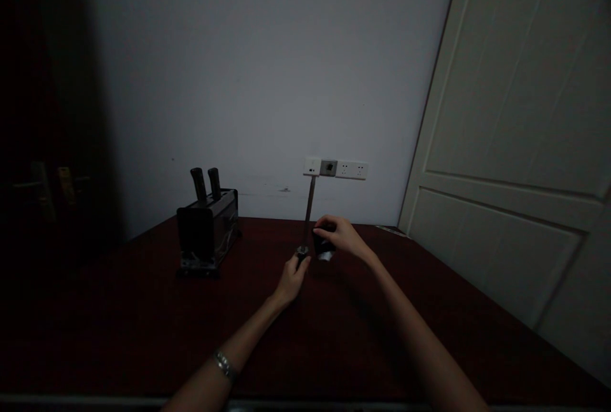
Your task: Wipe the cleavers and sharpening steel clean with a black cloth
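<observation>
My left hand (290,281) is closed around the dark handle of a honing steel (309,211). Its long, narrow rod points up and away from me, tilted slightly right, with a shiny collar above my fingers. Just right of the rod, my right hand (341,237) pinches a small dark piece with a whitish lower edge, perhaps a cloth (323,244); poor light hides its exact kind. A small gap shows between this piece and the rod. To the left, a black and silver knife block (207,227) stands on the table, two dark knife handles (206,184) rising from its top.
The dark red table (267,335) reaches back to a pale wall (267,81). White wall sockets (352,170) sit low on that wall, behind the rod's tip. A light panelled door (506,144) stands along the right side. Deep shadow covers the far left.
</observation>
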